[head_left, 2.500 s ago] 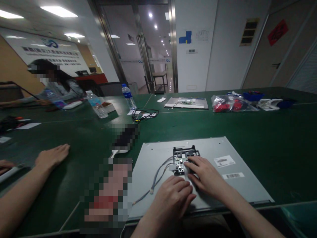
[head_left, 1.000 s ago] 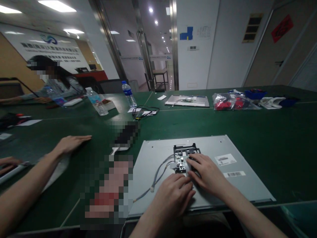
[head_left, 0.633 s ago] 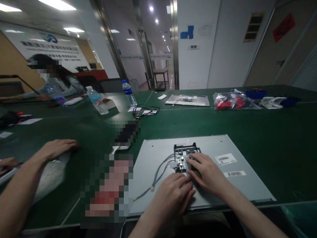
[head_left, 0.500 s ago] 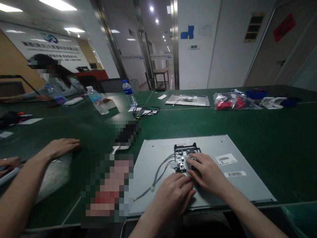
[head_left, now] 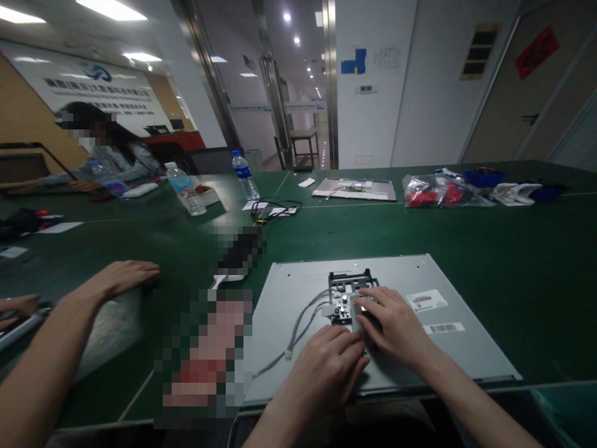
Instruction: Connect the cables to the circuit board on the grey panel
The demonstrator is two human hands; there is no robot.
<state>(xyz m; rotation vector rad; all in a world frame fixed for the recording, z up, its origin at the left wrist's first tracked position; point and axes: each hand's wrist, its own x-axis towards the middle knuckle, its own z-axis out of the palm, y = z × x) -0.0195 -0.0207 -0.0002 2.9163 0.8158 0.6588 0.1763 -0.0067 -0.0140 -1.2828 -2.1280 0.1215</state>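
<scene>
A flat silver display panel (head_left: 308,280) lies back side up on the table in front of me. At its middle sits a small circuit board (head_left: 342,303) in a black plastic frame (head_left: 353,283), with grey cables (head_left: 293,339) running off to the left. My right hand (head_left: 396,323) is closed around a narrow pale strip (head_left: 356,314) at the board's right side, thumb and fingers bent. Just below, my left hand (head_left: 329,361) has its fingers curled together near the strip's lower end. What its fingertips hold, if anything, is hidden.
Left of the panel lie a blurred-out phone-like object (head_left: 240,252) and another person's arm (head_left: 60,336). Farther back are water bottles (head_left: 245,174), a black cable coil (head_left: 275,210), a second panel (head_left: 354,189) and a plastic bag with red items (head_left: 438,191). A person (head_left: 107,146) sits at far left.
My hands stay almost still at the circuit board. The other person's hand at left has shifted slightly to the right.
</scene>
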